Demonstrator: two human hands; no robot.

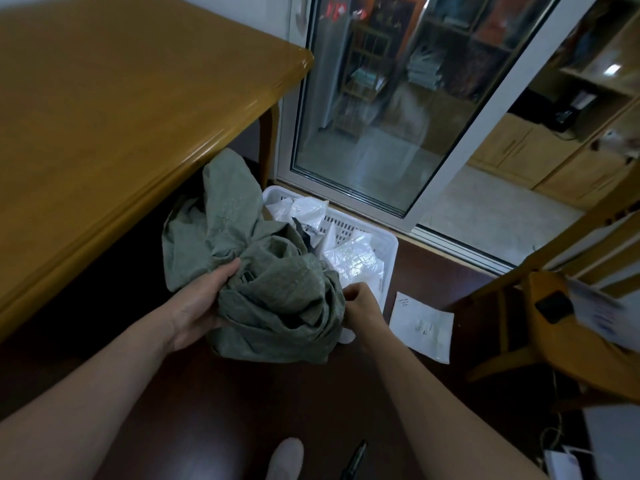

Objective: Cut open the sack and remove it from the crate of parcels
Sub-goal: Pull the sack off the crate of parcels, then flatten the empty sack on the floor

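A crumpled grey-green woven sack [266, 271] is bunched up over the near left part of a white plastic crate [388, 251] on the dark floor. Several white plastic-wrapped parcels [349, 258] fill the crate's far and right side. My left hand [204, 299] grips the sack's left side, thumb on top of the fabric. My right hand [360, 306] pinches the sack's right edge, fingers curled into the folds. The near part of the crate is hidden under the sack.
A wooden table [114, 116] overhangs on the left. On the right stands a wooden chair [561, 327] with a dark phone [554, 306] on its seat. A white parcel [420, 327] lies on the floor beside the crate. A dark tool [353, 459] lies near my foot [285, 459]. A glass sliding door [381, 116] is behind.
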